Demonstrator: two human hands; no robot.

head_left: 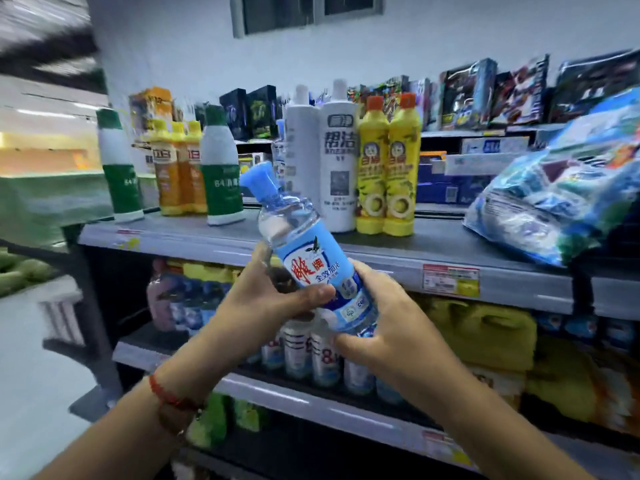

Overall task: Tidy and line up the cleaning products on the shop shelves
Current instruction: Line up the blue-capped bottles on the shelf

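Blue-capped bottle (308,251) is held tilted, cap up and to the left, in front of the top shelf's (381,251) front edge. It is gripped at mid-label by the left hand (273,299) and clasped round its base by the right hand (377,327). On the shelf, green bottles (221,174), orange bottles (178,171), white bottles (337,168) and yellow bottles (386,171) are lined up; a blue bag (561,188) is seen toward the right end.

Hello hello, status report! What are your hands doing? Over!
Both hands, left and right, gripping clear bottle, blue cap tilted up-left. Held off top shelf. Shelf gap behind it open, blue bags further right.
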